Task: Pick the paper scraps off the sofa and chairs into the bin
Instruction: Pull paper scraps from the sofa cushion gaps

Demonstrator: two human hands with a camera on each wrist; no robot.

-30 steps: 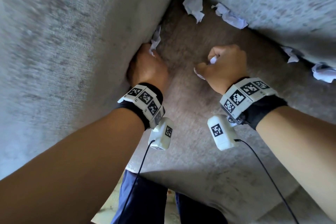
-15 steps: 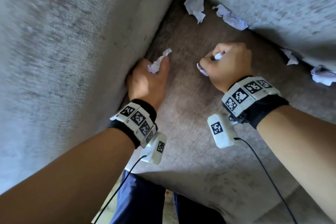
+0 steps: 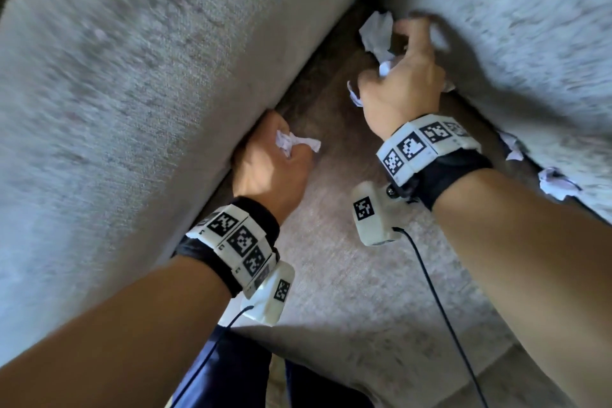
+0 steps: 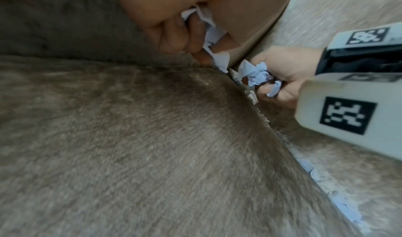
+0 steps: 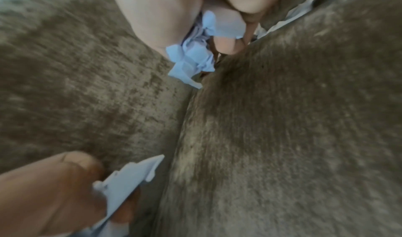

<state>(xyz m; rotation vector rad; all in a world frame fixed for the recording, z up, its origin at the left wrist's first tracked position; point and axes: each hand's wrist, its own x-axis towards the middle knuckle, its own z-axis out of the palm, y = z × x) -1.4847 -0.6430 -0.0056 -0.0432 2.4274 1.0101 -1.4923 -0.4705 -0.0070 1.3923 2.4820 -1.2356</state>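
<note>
My left hand (image 3: 271, 159) sits against the sofa's left cushion and grips a crumpled white paper scrap (image 3: 294, 142); the left wrist view shows that scrap (image 4: 211, 34) between curled fingers. My right hand (image 3: 400, 76) is in the sofa's back corner, clutching paper scraps (image 3: 354, 96) in its palm while its fingers reach onto a larger crumpled scrap (image 3: 377, 33). The right wrist view shows bunched paper (image 5: 191, 62) under the curled fingers. More scraps (image 3: 556, 184) lie along the seam at the right.
Grey-brown sofa seat (image 3: 347, 275) between a tall left cushion (image 3: 132, 109) and the back cushion (image 3: 530, 26). Small paper bits (image 4: 339, 204) line the seam. Wrist camera cables hang over the seat front. No bin is in view.
My right hand has moved up into the back corner onto the crumpled scraps there. My left hand drew back towards me with its scrap.
</note>
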